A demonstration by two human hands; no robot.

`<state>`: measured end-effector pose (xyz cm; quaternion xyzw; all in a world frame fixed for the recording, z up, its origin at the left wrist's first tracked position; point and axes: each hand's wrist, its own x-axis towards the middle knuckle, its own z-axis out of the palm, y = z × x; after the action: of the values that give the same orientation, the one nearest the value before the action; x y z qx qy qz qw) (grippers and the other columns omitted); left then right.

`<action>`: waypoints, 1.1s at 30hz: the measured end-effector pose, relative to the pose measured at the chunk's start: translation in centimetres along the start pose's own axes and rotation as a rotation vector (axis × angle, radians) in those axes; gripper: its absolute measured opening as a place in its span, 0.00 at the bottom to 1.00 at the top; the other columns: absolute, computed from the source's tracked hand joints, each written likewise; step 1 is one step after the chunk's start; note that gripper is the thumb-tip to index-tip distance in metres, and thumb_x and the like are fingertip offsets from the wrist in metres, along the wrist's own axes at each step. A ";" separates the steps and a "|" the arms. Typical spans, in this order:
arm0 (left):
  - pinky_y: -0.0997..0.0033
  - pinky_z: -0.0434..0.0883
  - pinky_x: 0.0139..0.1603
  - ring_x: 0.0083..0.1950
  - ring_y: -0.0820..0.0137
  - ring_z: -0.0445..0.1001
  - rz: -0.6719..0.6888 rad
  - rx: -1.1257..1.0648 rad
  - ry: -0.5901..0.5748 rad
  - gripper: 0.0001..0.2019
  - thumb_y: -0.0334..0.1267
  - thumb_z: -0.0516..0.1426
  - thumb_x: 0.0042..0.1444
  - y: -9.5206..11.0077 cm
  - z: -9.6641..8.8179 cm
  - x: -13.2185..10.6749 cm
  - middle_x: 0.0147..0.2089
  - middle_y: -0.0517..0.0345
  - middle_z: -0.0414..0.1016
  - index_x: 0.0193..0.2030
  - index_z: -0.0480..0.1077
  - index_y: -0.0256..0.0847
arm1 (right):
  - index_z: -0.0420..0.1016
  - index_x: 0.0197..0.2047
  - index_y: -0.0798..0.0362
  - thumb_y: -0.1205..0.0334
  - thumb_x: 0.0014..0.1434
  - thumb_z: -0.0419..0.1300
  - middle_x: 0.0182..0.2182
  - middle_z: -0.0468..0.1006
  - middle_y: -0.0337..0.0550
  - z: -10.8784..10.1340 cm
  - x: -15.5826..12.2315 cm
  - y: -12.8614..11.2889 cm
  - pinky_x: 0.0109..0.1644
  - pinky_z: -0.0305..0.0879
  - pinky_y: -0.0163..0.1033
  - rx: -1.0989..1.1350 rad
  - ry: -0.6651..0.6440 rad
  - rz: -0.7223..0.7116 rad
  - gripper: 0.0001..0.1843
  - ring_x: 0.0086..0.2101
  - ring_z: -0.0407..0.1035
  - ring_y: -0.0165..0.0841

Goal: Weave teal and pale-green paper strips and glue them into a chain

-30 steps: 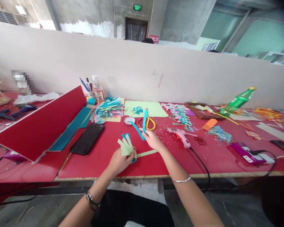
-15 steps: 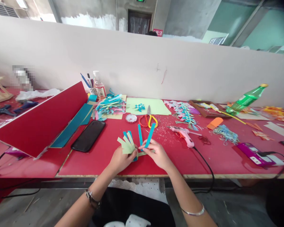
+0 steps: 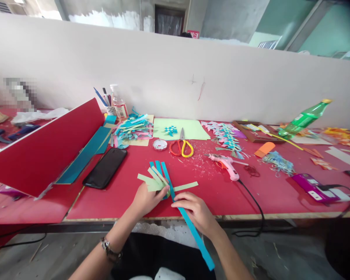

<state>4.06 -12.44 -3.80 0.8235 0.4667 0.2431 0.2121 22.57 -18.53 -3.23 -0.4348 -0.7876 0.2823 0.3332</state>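
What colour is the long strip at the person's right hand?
Blue; the long strip shows best in the head view.

Bright, even light covers the red surface (image 3: 105,206), with soft shadows; the floor (image 3: 64,249) below is dimmer. Edges look stretched, the top-right corner dark; a left-hand patch (image 3: 21,94) is pixelated.

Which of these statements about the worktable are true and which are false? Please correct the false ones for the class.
1. The left hand and right hand both hold paper strips. True.
2. The right hand grips the glue gun. False: it holds a long blue strip.
3. In view, the phone lies left of the scissors. True.
4. The scissors stand in the pen cup. False: they lie on the red table.
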 end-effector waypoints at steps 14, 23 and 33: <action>0.77 0.60 0.27 0.28 0.74 0.66 0.017 0.066 -0.018 0.07 0.34 0.51 0.49 0.3 -0.1 0.2 0.31 0.61 0.68 0.37 0.62 0.40 | 0.73 0.40 0.46 0.71 0.54 0.50 0.43 0.71 0.42 -0.1 -0.1 0.1 0.46 0.62 0.34 -0.026 -0.039 0.017 0.16 0.43 0.66 0.30; 0.74 0.63 0.34 0.34 0.71 0.68 0.091 0.157 -0.049 0.09 0.41 0.51 0.52 0.2 0.0 0.3 0.37 0.59 0.69 0.40 0.65 0.43 | 0.68 0.47 0.45 0.72 0.55 0.46 0.43 0.68 0.45 0.5 -0.8 0.2 0.47 0.62 0.37 -0.156 0.001 -0.026 0.20 0.45 0.63 0.31; 0.75 0.64 0.33 0.34 0.72 0.68 0.096 0.036 -0.034 0.12 0.37 0.52 0.52 0.3 -0.1 0.1 0.37 0.58 0.67 0.44 0.63 0.42 | 0.71 0.43 0.47 0.72 0.55 0.48 0.42 0.72 0.43 0.8 -1.2 0.3 0.46 0.64 0.39 -0.260 0.058 -0.079 0.17 0.42 0.64 0.32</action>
<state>4.25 -12.48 -3.53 0.8527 0.4272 0.2305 0.1932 22.63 -19.50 -4.27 -0.4510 -0.8241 0.1516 0.3076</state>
